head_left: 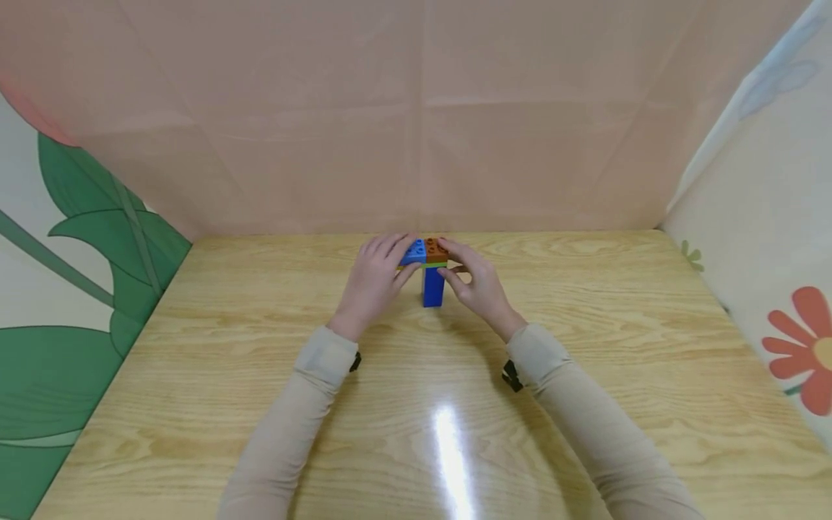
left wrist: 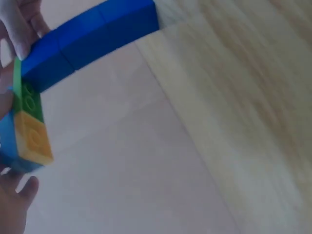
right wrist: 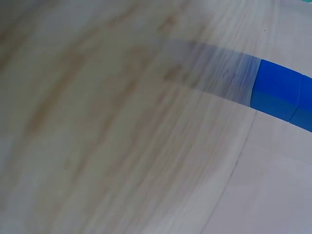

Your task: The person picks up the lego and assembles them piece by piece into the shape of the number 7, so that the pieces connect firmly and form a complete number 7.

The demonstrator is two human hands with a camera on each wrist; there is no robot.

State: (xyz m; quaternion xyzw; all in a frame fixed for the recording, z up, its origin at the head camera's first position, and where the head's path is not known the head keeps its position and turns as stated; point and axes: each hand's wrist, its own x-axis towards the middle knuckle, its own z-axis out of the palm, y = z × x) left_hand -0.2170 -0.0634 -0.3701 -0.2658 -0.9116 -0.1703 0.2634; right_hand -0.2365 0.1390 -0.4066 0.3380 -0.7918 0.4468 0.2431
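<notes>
A narrow column of dark blue bricks point(head_left: 432, 289) stands upright on the table. Across its top lies a thin green and yellow layer, the yellow piece point(left wrist: 34, 137) jutting out past the column beside the green piece point(left wrist: 29, 100). Above that sit a lighter blue brick point(head_left: 414, 251) and a brown brick point(head_left: 435, 250), side by side with studs up. From the left, my left hand point(head_left: 377, 278) grips the lighter blue brick, fingers above and thumb below. My right hand point(head_left: 477, 282) pinches the brown brick's right end. In the right wrist view only the column's lower blue bricks point(right wrist: 277, 87) show.
The wood-grain table point(head_left: 195, 404) reaches back to a pink cloth wall point(head_left: 416, 130). Printed side panels stand at left, with green leaves point(head_left: 58, 375), and at right, with a red flower point(head_left: 806, 350).
</notes>
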